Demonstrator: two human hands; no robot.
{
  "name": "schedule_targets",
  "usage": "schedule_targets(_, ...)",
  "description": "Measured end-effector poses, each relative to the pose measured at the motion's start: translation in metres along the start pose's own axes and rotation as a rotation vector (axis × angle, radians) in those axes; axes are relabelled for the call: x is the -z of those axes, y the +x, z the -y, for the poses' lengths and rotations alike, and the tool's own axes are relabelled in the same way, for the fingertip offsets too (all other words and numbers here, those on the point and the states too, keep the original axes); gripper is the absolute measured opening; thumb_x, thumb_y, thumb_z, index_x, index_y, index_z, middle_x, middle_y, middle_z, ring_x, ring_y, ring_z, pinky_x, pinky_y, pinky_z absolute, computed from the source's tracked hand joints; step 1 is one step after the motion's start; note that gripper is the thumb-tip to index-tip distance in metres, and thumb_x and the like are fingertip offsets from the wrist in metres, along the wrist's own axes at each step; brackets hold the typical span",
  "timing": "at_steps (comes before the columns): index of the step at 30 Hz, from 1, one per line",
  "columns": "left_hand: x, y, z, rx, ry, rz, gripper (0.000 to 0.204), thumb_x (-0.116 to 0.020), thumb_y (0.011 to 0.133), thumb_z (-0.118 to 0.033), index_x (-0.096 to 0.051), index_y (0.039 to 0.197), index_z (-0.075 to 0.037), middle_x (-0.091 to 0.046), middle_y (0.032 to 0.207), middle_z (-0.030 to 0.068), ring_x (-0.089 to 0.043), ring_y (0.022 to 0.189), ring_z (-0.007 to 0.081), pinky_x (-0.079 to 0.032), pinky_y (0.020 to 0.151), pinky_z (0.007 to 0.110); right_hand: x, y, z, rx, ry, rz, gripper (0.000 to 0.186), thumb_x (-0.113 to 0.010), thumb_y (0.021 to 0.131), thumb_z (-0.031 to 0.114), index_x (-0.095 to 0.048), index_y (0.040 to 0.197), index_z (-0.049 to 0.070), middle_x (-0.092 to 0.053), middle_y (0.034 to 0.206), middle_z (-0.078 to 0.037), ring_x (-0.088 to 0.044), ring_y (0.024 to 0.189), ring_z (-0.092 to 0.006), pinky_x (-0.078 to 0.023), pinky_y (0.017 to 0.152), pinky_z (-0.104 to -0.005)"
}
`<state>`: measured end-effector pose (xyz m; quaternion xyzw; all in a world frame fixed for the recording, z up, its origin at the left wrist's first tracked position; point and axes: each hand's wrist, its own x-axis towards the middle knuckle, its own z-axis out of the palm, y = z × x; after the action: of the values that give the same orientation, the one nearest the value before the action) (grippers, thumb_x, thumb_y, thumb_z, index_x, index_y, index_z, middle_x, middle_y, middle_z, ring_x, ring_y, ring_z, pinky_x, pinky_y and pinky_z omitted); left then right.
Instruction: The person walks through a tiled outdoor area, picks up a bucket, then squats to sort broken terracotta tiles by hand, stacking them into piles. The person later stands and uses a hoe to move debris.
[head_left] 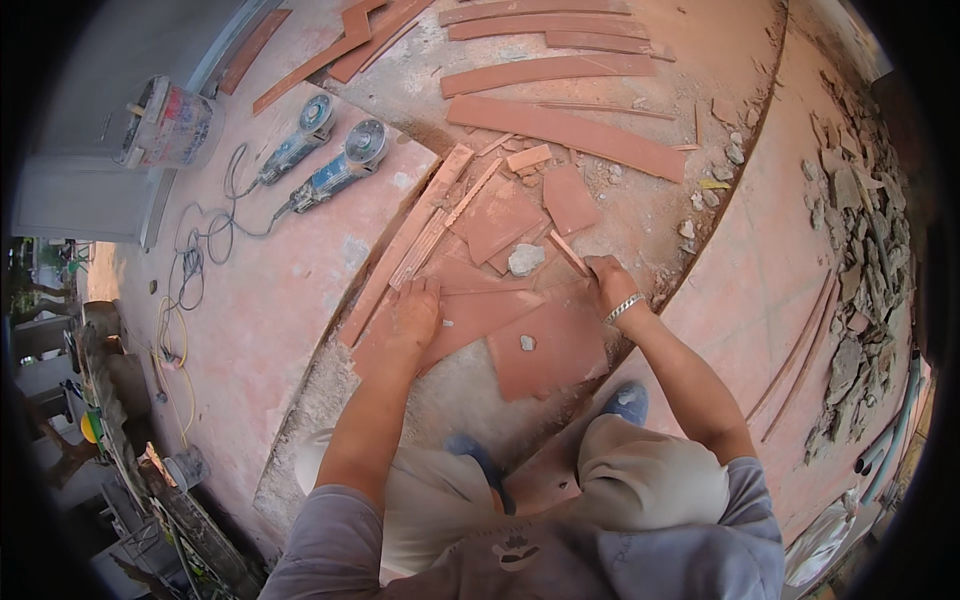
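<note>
My left hand [416, 312] rests on a pile of broken red tiles, its fingers at the end of some narrow tile strips [420, 246]. In my right hand [610, 284] is the lower end of a thin tile strip [566, 250], the fingers closed round it. Between the hands lie larger tile pieces [550, 348], one with a small grey stone chip [527, 343] on top. A pale lump of rubble [525, 260] sits just beyond them. More cut pieces [503, 222] overlap farther off.
Two blue angle grinders [340, 172] with cords lie on the raised slab at left, near a dirty bucket [172, 125]. Long tile strips [570, 135] lie at the far side. Broken rubble [855, 260] is heaped at right. Slab edges step down on both sides.
</note>
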<state>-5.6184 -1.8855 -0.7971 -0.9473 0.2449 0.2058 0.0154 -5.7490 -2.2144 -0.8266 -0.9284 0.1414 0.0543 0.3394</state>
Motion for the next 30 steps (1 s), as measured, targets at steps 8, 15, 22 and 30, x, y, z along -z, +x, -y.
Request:
schedule_targets(8,-0.008,-0.027,-0.075,-0.156,-0.595,0.245,0.024,-0.063,0.088,-0.018,-0.059,0.105,-0.002,-0.068,0.099,0.0157,-0.066,0.094,0.0335,-0.051,0.083,0.043,-0.026,-0.032,0.039,-0.631,1.162,0.260,0.025,-0.067,0.092,0.021,-0.056,0.102,0.001,-0.064,0.091,-0.005,-0.063,0.080,-0.0146,-0.052,0.068,-0.0292)
schedule_targets(15,0.012,-0.023,-0.112,-0.178,-0.920,0.401,0.033,-0.068,0.087,-0.021,-0.063,0.111,0.000,-0.068,0.100,0.0174,-0.066,0.094,0.0325,-0.051,0.085,0.039,-0.018,-0.033,0.016,-0.577,1.067,0.114,0.031,-0.070,0.086,0.011,-0.051,0.108,-0.001,-0.065,0.079,-0.010,-0.063,0.065,-0.0175,-0.052,0.056,-0.0310)
schedule_targets(22,0.011,0.002,0.027,0.178,-0.226,-0.018,0.069,-0.080,0.074,-0.030,-0.052,0.129,0.001,-0.055,0.125,0.0257,-0.051,0.119,0.0417,-0.043,0.103,0.044,0.175,-0.068,-0.148,-0.582,1.362,-1.121,0.042,-0.066,0.092,0.021,-0.053,0.121,-0.006,-0.066,0.095,-0.014,-0.061,0.063,-0.0170,-0.053,0.058,-0.0276)
schedule_targets(30,-0.012,0.008,0.034,0.386,-0.256,0.102,0.100,-0.086,0.065,-0.045,-0.039,0.139,0.002,-0.043,0.141,0.0240,-0.042,0.132,0.0398,-0.039,0.109,0.044,0.047,-0.080,-0.094,-0.504,0.618,-0.169,0.037,-0.069,0.086,0.022,-0.062,0.111,-0.004,-0.069,0.089,-0.011,-0.065,0.081,-0.0196,-0.052,0.072,-0.0308)
